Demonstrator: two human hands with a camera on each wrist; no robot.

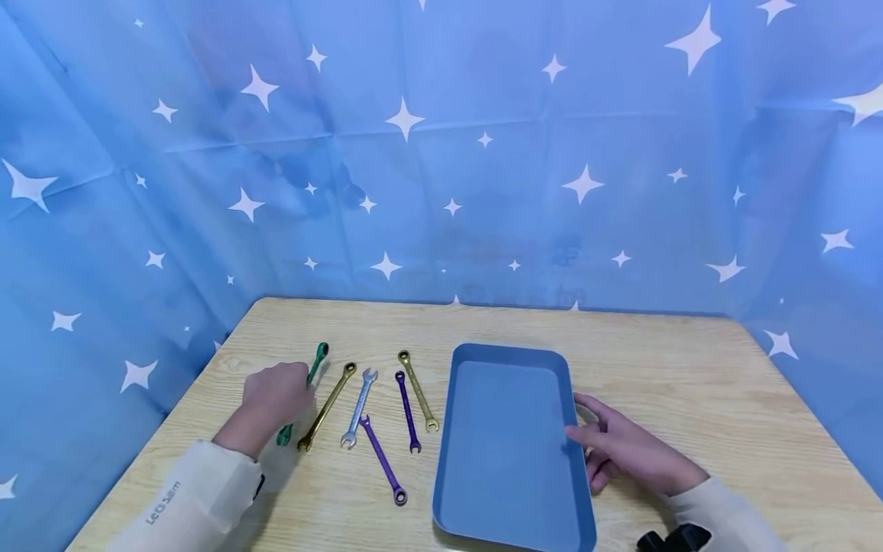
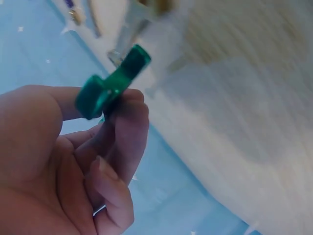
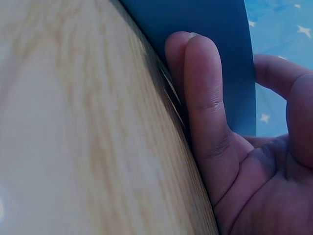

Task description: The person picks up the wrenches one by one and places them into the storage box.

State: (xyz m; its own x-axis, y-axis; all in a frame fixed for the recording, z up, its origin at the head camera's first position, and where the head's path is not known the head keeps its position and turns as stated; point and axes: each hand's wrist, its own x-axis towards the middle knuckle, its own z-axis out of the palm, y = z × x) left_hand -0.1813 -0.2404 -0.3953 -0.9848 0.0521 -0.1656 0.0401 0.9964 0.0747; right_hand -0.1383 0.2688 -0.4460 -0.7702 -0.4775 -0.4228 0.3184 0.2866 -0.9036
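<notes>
My left hand (image 1: 276, 395), on the left of the table, grips a green combination wrench (image 1: 320, 357) between thumb and fingers. Its open jaw end points toward the camera in the left wrist view, and the hand covers its middle in the head view. Just right of it lies a bronze-gold wrench (image 1: 329, 406). My right hand (image 1: 631, 452) holds the right wall of a blue rectangular tray (image 1: 513, 437), thumb over the rim and fingers against the outer side. Nothing lies in the tray.
Between the gold wrench and the tray lie a silver-blue wrench (image 1: 359, 408), a purple wrench (image 1: 384, 461), a dark purple wrench (image 1: 408, 414) and an olive-gold wrench (image 1: 418, 391). All rest on a wooden table (image 1: 662, 360). A blue starry curtain (image 1: 483, 192) hangs behind.
</notes>
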